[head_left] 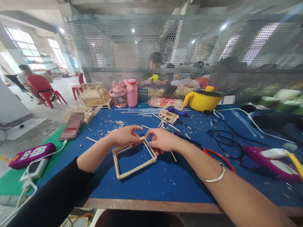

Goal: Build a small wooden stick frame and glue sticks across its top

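Observation:
A rectangular frame of thin wooden sticks [137, 168] is held a little tilted over the blue tabletop. At its far corner my left hand [126, 136] has thumb and fingers closed on the wood, by a short pale piece of stick [141, 138]. My right hand [163, 140] grips the same corner from the other side, its fingers curled around the stick there. The exact contact of the fingertips is partly hidden. Behind my right hand, a purple-blue glue gun [176, 111] rests by a small stick-built wooden model [168, 116].
Wood chips [115, 126] and loose sticks litter the blue table [151, 189]. At the back stand a larger wooden model [93, 96], a pink flask [132, 93] and a yellow pot [205, 100]. Black cables [221, 135] and purple power strips [272, 160] lie right. A mesh screen [132, 53] rises behind.

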Motion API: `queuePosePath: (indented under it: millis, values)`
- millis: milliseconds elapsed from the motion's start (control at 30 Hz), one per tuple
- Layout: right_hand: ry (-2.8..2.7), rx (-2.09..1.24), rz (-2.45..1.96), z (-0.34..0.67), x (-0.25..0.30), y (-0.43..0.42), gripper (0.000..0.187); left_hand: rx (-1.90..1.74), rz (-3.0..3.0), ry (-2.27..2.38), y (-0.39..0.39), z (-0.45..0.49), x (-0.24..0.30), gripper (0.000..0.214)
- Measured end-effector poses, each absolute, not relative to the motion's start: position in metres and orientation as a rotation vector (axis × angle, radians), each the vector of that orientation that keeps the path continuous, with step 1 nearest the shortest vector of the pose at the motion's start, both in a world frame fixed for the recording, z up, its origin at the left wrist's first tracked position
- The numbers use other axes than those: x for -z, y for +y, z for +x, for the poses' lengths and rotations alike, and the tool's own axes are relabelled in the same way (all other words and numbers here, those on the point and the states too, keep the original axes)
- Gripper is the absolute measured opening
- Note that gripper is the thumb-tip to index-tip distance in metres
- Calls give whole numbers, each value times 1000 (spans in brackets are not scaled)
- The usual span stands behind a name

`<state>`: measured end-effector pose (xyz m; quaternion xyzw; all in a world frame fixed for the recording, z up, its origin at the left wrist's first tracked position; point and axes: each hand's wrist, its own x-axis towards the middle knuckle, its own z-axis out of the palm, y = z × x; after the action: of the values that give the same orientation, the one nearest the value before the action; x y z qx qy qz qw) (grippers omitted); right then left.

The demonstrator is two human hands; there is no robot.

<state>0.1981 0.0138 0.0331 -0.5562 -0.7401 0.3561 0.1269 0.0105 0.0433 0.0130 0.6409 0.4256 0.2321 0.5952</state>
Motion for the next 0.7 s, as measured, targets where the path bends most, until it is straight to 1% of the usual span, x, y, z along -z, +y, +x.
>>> queuePosePath:
  millis: [67,133,167,233,300,367,400,467,500,600,700]
  values:
    - [-2139,-1239,-1659,203,-40,5,21,-440,1674,961,44,17,-23,73]
    - [-2142,-1299,-1699,211,-45,1,9,-363,1892,952,39,24,-33,70]
    - [-2149,-1229,-1709,215,-45,0,5,-363,1973,958,35,26,-38,68]
    - [-2117,-996,-1671,224,-41,0,12,-462,2030,993,26,24,-46,64]
    - [-2030,-815,-1537,230,-32,0,14,-648,2009,1065,18,9,-48,53]
    - [-1969,-788,-1399,232,-20,0,17,-818,1954,1188,12,-13,-43,31]
    - [-1956,-802,-1360,231,-15,-1,18,-880,1907,1281,9,-25,-37,28]
    - [-1942,-835,-1344,227,-7,-2,18,-966,1709,1485,2,-45,-23,35]
    - [-1936,-848,-1351,225,-4,-2,17,-981,1604,1492,-1,-52,-15,39]
    - [-1878,-929,-1367,221,-4,-5,17,-969,1485,1457,-12,-59,3,49]
    - [-1815,-984,-1363,219,-6,-8,20,-974,1385,1348,-19,-56,10,53]
